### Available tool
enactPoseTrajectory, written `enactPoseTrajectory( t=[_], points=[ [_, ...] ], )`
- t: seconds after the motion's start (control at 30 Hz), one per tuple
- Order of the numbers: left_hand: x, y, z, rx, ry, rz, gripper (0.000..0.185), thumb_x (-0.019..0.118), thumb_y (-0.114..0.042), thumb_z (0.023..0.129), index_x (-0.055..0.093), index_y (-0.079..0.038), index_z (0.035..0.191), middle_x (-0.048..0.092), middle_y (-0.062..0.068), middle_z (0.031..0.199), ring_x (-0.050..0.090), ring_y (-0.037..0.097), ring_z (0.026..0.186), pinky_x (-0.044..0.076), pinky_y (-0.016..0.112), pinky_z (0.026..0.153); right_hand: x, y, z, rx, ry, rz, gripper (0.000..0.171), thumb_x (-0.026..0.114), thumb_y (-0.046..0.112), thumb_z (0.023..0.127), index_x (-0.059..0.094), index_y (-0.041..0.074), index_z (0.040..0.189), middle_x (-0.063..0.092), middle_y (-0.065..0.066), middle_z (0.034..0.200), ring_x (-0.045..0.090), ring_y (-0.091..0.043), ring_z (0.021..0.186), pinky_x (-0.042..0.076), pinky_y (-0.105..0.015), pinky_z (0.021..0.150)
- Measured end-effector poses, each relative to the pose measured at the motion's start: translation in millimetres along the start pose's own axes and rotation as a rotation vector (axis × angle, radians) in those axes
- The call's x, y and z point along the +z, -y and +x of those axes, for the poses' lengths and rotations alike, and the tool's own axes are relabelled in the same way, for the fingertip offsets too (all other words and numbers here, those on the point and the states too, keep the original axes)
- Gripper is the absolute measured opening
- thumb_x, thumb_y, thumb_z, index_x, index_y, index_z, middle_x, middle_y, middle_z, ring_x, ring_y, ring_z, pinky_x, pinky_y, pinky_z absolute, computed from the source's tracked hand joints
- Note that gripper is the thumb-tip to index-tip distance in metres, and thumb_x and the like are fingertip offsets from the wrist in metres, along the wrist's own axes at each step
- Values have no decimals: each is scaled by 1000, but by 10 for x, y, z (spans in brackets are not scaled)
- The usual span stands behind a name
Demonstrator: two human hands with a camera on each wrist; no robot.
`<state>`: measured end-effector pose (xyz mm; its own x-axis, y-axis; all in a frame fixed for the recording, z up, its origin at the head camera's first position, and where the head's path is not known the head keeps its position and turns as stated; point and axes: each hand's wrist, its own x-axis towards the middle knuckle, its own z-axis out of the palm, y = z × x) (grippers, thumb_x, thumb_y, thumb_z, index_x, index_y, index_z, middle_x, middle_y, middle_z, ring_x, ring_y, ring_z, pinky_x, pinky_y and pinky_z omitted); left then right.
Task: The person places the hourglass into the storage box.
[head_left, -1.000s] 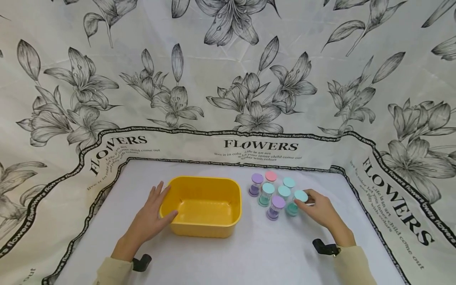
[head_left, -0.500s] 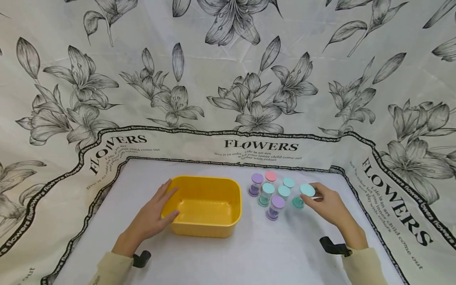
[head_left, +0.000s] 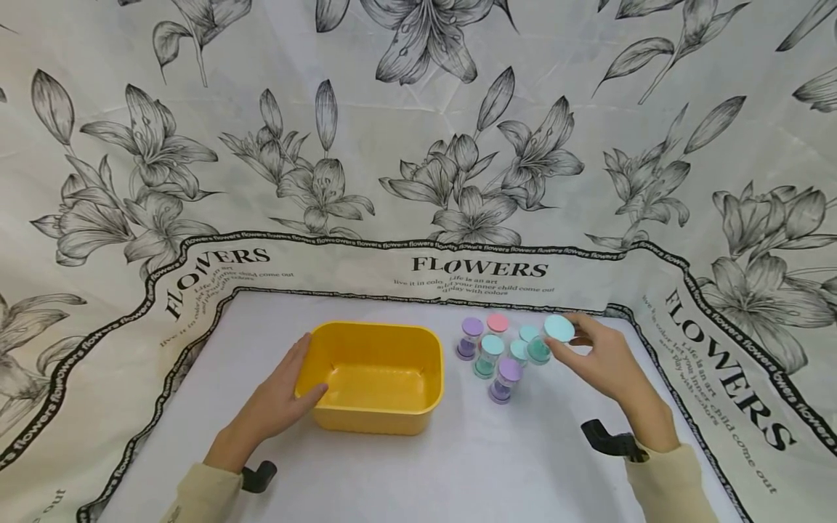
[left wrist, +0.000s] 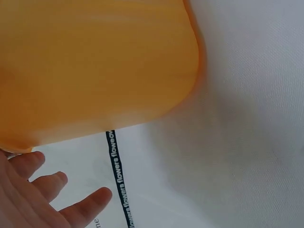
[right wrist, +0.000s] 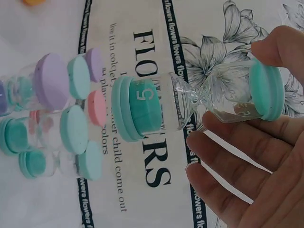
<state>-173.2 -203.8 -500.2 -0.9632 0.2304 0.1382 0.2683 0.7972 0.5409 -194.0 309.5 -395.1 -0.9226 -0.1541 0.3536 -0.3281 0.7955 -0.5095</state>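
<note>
Six small sand timers with purple, pink and teal caps (head_left: 492,351) cluster on the white tabletop (head_left: 497,465), just right of the yellow plastic tub (head_left: 373,378) and just beside the lifted one. The right hand (head_left: 601,363) pinches a clear glass sand timer with teal end caps (head_left: 548,338) by its upper cap, raised above the cluster's right edge. Its long axis tilts, lower cap toward the group. The left hand (head_left: 277,407) rests against the tub's left wall, fingers straight.

Yellow tub (head_left: 373,378), teal-capped timer (head_left: 549,338), purple timers (head_left: 505,379), pink timer (head_left: 498,323), black-and-white floral cloth (head_left: 418,145)
</note>
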Motion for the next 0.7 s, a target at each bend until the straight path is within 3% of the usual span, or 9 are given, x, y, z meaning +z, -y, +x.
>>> enactPoseTrajectory(
  t=[0.17,0.33,0.47,0.7],
  points=[
    [-4,19,5,-69,28,-29,97,56,-58,98,10,-4,164,19,19,170,29,43,153,31,62,118,7,182,52,-68,-15,30,38,76,21,90,67,5,124,74,-7,104,71,-31,96,58,-28,83],
    [-11,34,-21,-70,27,-88,89,54,-48,102,11,0,163,23,21,168,35,42,151,33,61,117,65,330,89,-89,6,59,36,76,21,91,67,9,124,74,-4,104,73,-29,97,57,-33,84],
    [-63,10,-61,-46,25,-116,76,53,-36,104,19,1,161,37,23,162,45,42,144,36,61,115,168,438,131,-124,14,101,36,76,20,91,67,8,124,74,-4,105,73,-26,96,58,-34,84],
    [-191,-48,-89,-125,48,30,64,48,-35,105,37,5,153,47,26,154,49,46,139,43,64,107,367,702,253,-179,58,192,40,77,22,90,66,9,127,73,-3,113,70,-22,99,59,-40,87]
  ],
)
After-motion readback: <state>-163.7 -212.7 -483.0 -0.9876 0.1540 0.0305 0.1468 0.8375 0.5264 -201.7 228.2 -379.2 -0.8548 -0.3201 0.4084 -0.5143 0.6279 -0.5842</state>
